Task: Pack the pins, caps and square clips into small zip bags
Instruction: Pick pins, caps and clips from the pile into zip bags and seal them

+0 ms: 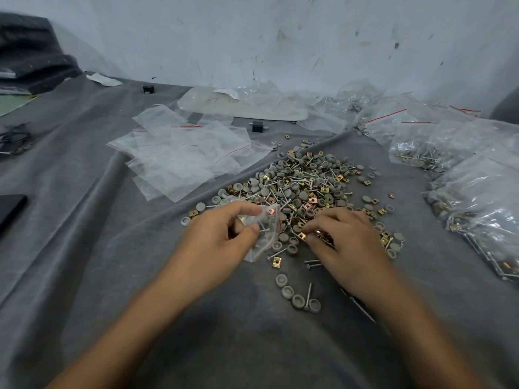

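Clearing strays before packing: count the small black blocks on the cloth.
2. One block sits at the back left, near the wall; the other sits just behind the empty bags. Bags could hide more.

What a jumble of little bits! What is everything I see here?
Loose pile: one, grey caps, silver pins, gold square clips, centre.
Empty zip bags: several, clear, red strips, left of pile.
Filled bags: several, clear, right side.
Black blocks: two, beyond the empty bags.
Cloth: one, grey, under everything.
Small zip bag: one, clear, in left hand.
Square clip: one, gold, pile's near edge.
Left hand: grips the small zip bag.
Right hand: pinches the square clip.
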